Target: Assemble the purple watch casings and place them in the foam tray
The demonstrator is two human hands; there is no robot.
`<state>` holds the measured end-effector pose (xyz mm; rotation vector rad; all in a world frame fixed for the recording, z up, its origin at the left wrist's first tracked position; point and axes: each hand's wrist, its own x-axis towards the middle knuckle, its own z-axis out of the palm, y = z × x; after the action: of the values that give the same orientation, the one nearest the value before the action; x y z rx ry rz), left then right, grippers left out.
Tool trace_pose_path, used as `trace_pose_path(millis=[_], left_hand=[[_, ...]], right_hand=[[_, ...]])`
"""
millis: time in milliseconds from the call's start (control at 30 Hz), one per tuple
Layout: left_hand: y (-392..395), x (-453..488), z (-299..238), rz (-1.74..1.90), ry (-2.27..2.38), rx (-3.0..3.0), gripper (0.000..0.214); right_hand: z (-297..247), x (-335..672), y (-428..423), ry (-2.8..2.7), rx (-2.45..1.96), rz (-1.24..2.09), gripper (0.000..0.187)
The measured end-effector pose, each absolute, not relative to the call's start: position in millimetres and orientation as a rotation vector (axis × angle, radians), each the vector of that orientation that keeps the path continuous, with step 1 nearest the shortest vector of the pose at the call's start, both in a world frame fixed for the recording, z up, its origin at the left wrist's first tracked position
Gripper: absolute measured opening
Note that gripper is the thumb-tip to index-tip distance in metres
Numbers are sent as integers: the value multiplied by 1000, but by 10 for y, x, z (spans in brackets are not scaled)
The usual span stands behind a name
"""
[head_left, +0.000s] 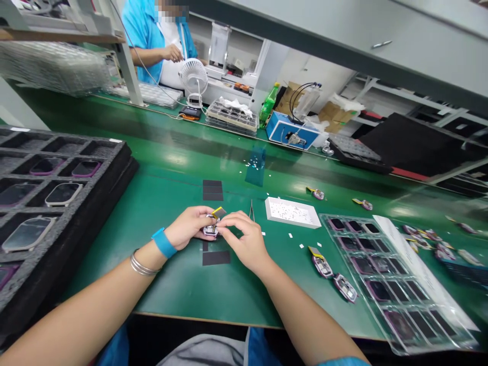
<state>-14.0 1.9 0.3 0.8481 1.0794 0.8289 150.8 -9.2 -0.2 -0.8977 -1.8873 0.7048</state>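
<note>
My left hand (188,227) is closed round a small watch case (211,227) with a yellow flex strip sticking up from it, held just above the green bench (171,284). My right hand (244,239) meets it from the right, fingers pinched against the same case. Metal tweezers (251,209) lie just behind my right hand. Two more watch cases (333,274) lie on the bench to the right of my right forearm.
A black foam tray (61,203) with watch parts fills the left. A clear plastic tray (385,274) of dark parts lies at the right, a white tray (292,212) of tiny bits behind my hands. A person in blue works across the bench near a small white fan (193,79).
</note>
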Motion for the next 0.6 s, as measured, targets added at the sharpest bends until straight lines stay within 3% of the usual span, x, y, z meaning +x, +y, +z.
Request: trace_pose_path(millis=[233, 600], left_hand=[[14, -132, -4, 824, 1061, 845, 31], [14, -130, 15, 816, 1066, 835, 30]], right_hand=[[-74, 1464, -66, -1646, -1073, 1106, 21], [-79, 1473, -55, -1749, -1115, 1005, 12]])
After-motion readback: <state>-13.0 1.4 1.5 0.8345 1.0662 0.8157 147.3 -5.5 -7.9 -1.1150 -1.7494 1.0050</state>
